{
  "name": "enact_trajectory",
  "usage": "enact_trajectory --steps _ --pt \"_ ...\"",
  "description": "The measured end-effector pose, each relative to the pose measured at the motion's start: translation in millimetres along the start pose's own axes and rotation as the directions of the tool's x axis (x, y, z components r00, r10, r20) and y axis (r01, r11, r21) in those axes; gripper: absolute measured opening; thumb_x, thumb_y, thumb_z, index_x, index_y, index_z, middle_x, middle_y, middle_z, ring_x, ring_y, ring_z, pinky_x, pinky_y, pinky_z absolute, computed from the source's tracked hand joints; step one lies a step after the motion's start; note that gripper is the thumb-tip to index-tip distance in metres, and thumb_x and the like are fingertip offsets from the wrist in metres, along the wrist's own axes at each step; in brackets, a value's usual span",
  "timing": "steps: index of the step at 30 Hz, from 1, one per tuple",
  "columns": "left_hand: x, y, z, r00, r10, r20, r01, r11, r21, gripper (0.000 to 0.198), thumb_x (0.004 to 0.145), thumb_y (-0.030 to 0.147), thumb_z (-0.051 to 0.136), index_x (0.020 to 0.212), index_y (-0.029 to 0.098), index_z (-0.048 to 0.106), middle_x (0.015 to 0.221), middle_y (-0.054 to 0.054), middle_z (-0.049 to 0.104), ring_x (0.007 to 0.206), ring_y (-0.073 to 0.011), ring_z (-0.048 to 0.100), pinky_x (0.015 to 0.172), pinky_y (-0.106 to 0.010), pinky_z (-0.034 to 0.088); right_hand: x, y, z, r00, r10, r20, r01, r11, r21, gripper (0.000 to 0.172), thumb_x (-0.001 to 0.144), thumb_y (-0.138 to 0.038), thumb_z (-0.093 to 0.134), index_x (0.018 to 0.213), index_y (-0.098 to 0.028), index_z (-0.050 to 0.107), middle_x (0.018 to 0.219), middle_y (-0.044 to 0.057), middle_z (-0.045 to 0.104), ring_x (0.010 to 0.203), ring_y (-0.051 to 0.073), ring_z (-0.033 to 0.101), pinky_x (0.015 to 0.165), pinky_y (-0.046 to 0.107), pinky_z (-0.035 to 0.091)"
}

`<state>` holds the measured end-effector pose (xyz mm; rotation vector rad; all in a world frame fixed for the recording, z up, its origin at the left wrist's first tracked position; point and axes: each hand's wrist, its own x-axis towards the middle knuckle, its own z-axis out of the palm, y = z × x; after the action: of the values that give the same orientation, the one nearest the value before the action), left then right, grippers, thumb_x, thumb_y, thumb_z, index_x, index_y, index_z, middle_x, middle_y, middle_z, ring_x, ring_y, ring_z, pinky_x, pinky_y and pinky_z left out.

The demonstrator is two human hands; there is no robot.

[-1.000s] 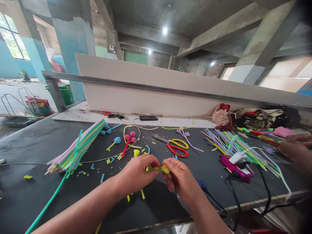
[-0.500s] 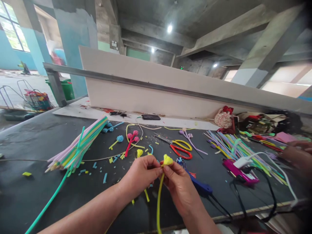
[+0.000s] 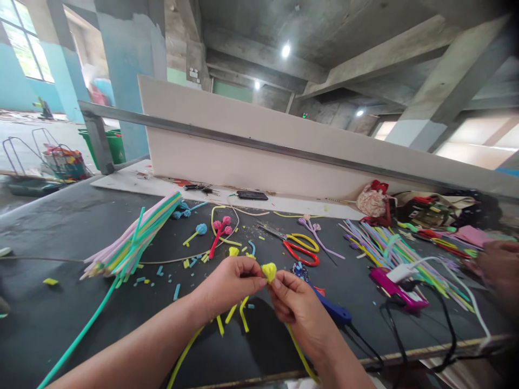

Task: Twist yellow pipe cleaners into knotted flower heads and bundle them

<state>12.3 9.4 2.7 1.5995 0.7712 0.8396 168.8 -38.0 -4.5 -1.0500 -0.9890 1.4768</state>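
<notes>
Between my fingertips is a yellow chenille stem with a small folded bud at its top. My left hand pinches the bud from the left. On its other side, my right hand closes thumb and fingers on its base. Yellow lengths of stem trail below both hands toward the table's front edge. Just behind my left hand is another yellow bud, and short yellow stems lie beneath. A blue glue gun rests right of my right hand, with red-and-yellow-handled scissors beyond it.
A bundle of pastel chenille stems lies left, another bundle right. A magenta power strip with cables is at the right, near another person's hand. Pink and blue stem flowers, scraps and a phone lie farther back.
The yellow bud has moved slightly left and down and is turned between my fingers. Its hanging stem has swung from between my hands to below my right hand. The view has shifted slightly.
</notes>
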Motion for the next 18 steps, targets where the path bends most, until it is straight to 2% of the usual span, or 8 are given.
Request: enact_trajectory --steps 4,7,9,11,12,14,16,18 --pt "1.2 -0.7 -0.3 0.999 -0.014 0.038 0.017 0.996 -0.082 0.017 0.068 0.028 0.062 0.065 0.012 0.059 0.057 0.004 0.046 0.056 -0.0089 0.038 0.054 -0.023 0.029 0.2 6.6 2.8 0.999 -0.049 -0.005 0.05 0.998 0.033 0.029 0.078 -0.036 0.065 0.064 -0.016 0.049 0.056 -0.007 0.035 0.044 0.004 0.024 0.04 0.018 0.015" --pt "2.1 -1.4 1.9 0.999 -0.043 0.027 0.046 0.991 -0.129 0.019 0.068 0.03 0.064 0.065 0.012 0.06 0.056 0.004 0.047 0.056 -0.0088 0.039 0.055 -0.022 0.03 -1.4 8.7 4.9 0.999 -0.026 0.026 0.022 0.99 0.136 0.029 0.077 -0.035 0.067 0.063 -0.015 0.05 0.056 -0.007 0.036 0.042 0.003 0.022 0.04 0.018 0.013" --pt "1.8 -1.1 1.9 0.998 -0.057 0.025 0.06 0.988 -0.144 0.02 0.067 0.031 0.066 0.065 0.012 0.061 0.055 0.004 0.048 0.055 -0.0087 0.04 0.055 -0.022 0.031 -3.5 9.3 4.6 0.997 -0.01 0.076 -0.006 0.978 0.208 0.029 0.073 -0.034 0.07 0.062 -0.015 0.052 0.054 -0.007 0.036 0.041 0.003 0.018 0.039 0.018 0.012" --pt "0.3 0.4 -0.8 0.998 -0.037 0.045 0.043 0.991 -0.128 0.017 0.067 0.029 0.066 0.065 0.012 0.062 0.057 0.003 0.051 0.055 -0.0087 0.042 0.054 -0.021 0.032 -6.5 9.0 1.4 0.983 0.026 0.179 -0.067 0.971 0.23 0.031 0.069 -0.035 0.073 0.06 -0.015 0.052 0.051 -0.008 0.036 0.04 0.002 0.016 0.039 0.018 0.012" --pt "-1.0 1.6 -3.1 0.997 0.0 0.074 0.007 0.995 -0.096 0.014 0.068 0.026 0.066 0.065 0.012 0.063 0.058 0.003 0.053 0.056 -0.009 0.044 0.055 -0.021 0.034 -8.2 8.1 -1.3 0.969 0.055 0.24 -0.104 0.974 0.199 0.032 0.067 -0.038 0.074 0.058 -0.015 0.053 0.05 -0.008 0.037 0.039 0.002 0.018 0.039 0.019 0.012" --pt "-4.3 4.3 -8.8 0.975 0.117 0.187 -0.119 0.993 -0.002 0.01 0.07 0.022 0.065 0.065 0.013 0.066 0.062 0.001 0.057 0.059 -0.0102 0.049 0.057 -0.021 0.038 -11.7 4.3 -7.8 0.926 0.139 0.352 -0.159 0.987 0.028 0.035 0.064 -0.044 0.074 0.058 -0.014 0.057 0.05 -0.005 0.044 0.039 0.003 0.026 0.039 0.02 0.015" --pt "-8.1 6.6 -13.6 0.911 0.217 0.35 -0.261 0.962 0.083 0.009 0.073 0.021 0.065 0.067 0.015 0.069 0.065 -0.001 0.061 0.063 -0.0117 0.054 0.061 -0.021 0.041 -15.4 -1.5 -13.6 0.875 0.246 0.418 -0.144 0.955 -0.26 0.033 0.064 -0.045 0.073 0.061 -0.013 0.063 0.053 -0.002 0.05 0.044 0.006 0.035 0.042 0.021 0.02" --pt "-11.3 7.5 -15.4 0.844 0.246 0.476 -0.358 0.92 0.159 0.01 0.075 0.023 0.065 0.071 0.016 0.071 0.067 -0.002 0.063 0.066 -0.0129 0.056 0.063 -0.021 0.043 -18.9 -6.2 -16.6 0.835 0.341 0.432 -0.061 0.837 -0.543 0.025 0.069 -0.037 0.069 0.063 -0.014 0.065 0.052 -0.003 0.047 0.048 0.007 0.034 0.045 0.021 0.023"
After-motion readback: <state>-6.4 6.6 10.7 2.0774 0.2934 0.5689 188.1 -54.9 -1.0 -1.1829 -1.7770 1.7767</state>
